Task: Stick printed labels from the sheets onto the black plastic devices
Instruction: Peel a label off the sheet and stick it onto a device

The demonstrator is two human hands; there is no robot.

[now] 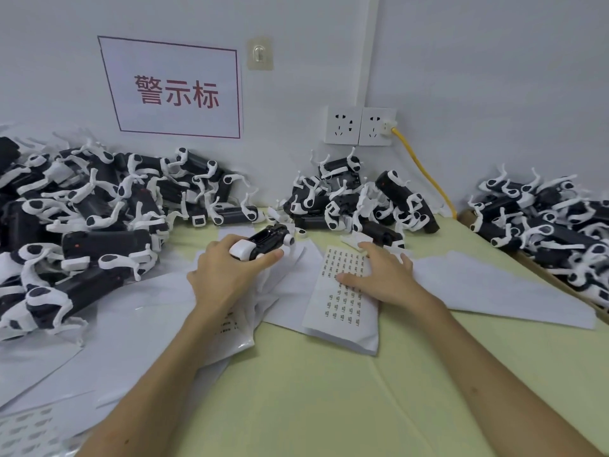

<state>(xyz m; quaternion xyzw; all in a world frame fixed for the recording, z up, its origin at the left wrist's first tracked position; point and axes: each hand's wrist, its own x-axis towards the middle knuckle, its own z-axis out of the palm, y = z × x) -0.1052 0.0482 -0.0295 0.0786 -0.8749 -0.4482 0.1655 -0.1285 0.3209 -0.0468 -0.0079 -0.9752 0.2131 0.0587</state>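
Forearms reach up from the bottom of the frame over the table (329, 397), which is covered in pale yellow cloth. At centre, the left hand (227, 272) grips one device (267, 240) from above, fingers curled round its white end, holding it just over loose blank sheets (494, 285). To its right, the right hand (382, 275) lies open and flat on the label sheet (342, 311), fingers spread and thumb stretched left across the printed rows; no label can be seen on a fingertip. The step in hand looks like peeling a label. To do it well, the flat palm should pin the sheet while a nail lifts one corner of a single label, peeling low and slowly so it does not curl or tear. The left hand should turn the device so its flat black face points up, close beside the sheet, and the label should go down square, one edge first, then be rubbed flat. More devices lie heaped in the left pile (82, 209), the centre pile (356, 199) against the wall, and the right pile (543, 219).
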